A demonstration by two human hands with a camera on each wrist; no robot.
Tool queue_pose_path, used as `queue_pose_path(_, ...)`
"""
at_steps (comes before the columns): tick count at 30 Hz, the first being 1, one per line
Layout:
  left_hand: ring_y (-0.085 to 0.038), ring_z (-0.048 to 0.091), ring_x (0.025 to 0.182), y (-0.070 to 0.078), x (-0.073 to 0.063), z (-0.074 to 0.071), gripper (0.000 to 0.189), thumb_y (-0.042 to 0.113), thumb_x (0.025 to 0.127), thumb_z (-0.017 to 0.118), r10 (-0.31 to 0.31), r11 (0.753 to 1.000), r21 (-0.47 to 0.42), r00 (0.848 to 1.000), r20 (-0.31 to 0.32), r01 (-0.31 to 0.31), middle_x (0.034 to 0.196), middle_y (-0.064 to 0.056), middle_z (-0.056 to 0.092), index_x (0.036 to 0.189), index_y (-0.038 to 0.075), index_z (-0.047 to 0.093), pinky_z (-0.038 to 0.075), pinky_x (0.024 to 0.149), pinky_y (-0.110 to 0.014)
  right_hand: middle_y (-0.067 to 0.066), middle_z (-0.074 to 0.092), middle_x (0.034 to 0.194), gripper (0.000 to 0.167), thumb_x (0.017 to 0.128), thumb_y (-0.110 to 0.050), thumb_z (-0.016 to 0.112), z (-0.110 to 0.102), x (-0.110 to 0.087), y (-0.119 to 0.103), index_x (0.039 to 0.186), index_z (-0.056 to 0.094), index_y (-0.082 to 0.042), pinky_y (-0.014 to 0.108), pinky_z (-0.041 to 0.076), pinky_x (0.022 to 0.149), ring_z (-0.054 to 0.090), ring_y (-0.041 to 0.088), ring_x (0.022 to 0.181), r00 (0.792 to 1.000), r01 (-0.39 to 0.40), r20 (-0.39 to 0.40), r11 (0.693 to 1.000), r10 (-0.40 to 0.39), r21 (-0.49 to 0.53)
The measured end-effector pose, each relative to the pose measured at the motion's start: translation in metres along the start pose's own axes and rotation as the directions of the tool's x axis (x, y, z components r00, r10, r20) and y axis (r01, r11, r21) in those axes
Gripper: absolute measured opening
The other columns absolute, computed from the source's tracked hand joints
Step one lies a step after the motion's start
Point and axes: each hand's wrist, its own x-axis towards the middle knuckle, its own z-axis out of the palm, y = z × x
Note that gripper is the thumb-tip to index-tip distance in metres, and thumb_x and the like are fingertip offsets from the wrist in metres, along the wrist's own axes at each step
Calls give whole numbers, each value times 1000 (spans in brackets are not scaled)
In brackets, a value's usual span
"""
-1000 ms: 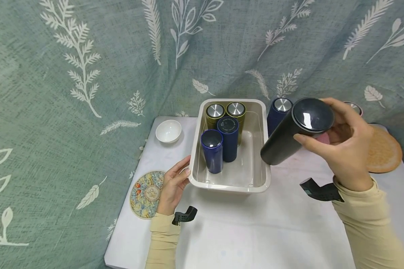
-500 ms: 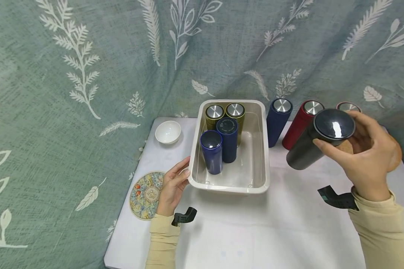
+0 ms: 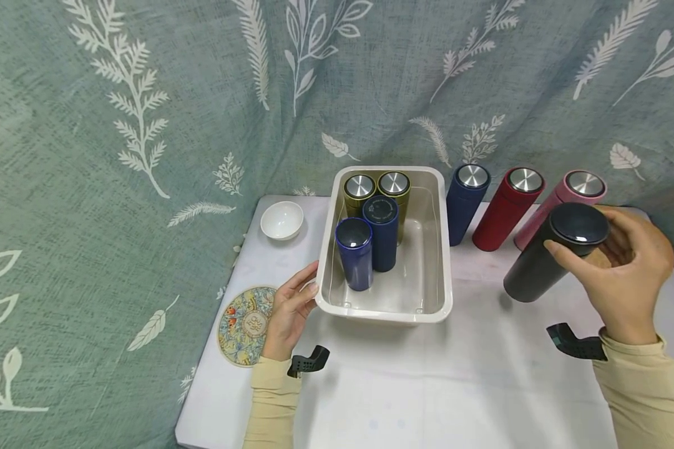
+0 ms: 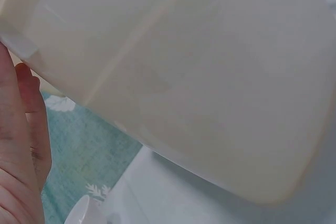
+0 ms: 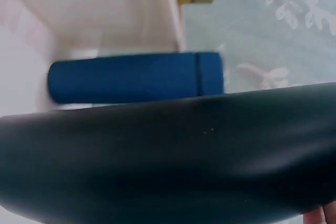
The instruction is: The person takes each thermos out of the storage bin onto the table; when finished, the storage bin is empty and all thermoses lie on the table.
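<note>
My right hand [image 3: 631, 268] grips a black thermos bottle [image 3: 539, 265] near its lid, right of the bin. The bottle leans, its lid toward the hand; a shadow lies by its base. In the right wrist view the black bottle crosses the foreground, fingertips [image 5: 320, 214] at its corner. My left hand [image 3: 292, 305] holds the beige plastic bin [image 3: 382, 313] at its left front rim. Inside the bin stand two olive-gold bottles [image 3: 360, 187] with silver lids, a navy bottle [image 3: 383, 240] and a shiny blue bottle [image 3: 356, 259]. The bin's outer wall [image 4: 184, 77] fills the left wrist view.
Behind the black bottle stand a navy bottle [image 3: 465, 206], a red bottle [image 3: 504, 215] and a pink bottle [image 3: 556, 202]. A white bowl [image 3: 281, 221] and a patterned round mat [image 3: 247, 327] lie left of the bin. A leaf-print curtain [image 3: 202, 93] hangs behind the white table [image 3: 404, 386].
My right hand has carried the black bottle right and downward, away from the bin's right rim. The red and pink bottles are uncovered. My left hand stays at the rim.
</note>
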Motion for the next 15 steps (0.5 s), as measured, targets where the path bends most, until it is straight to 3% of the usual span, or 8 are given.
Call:
queue_pose_path(7,-7,69,106,0,0,0,55,-6,96,53,0,1000,-5,1000,0,0,128,0,65,148,-11,37,58,80,-17,16,75,105,50,61,20,81,-5,-4,21,110,69,15,13,56,85,74,5,93,1000,-18,4,998,18,65)
queue_pose_path(10,-7,68,106,0,0,1,55,-6,97,53,-3,1000,-4,1000,1,3,128,0,65,149,-11,37,58,80,-17,8,74,111,57,64,18,80,-8,-11,36,119,68,7,13,55,90,71,6,102,990,-143,-16,989,144,29)
queue_pose_path(13,-7,68,107,0,0,1,55,-6,96,53,-7,1000,-10,1000,-2,7,129,0,64,148,-11,37,58,80,-17,-7,70,116,65,68,13,81,-11,-17,47,129,66,-5,12,52,94,67,3,108,957,-286,-52,957,284,-42)
queue_pose_path(15,-8,68,107,0,0,1,54,-6,96,53,-9,1000,-12,1000,-2,9,129,0,64,148,-11,37,58,81,-17,-10,68,117,67,69,10,82,-12,-19,52,131,64,-8,12,51,96,66,3,110,939,-340,-69,938,336,-63)
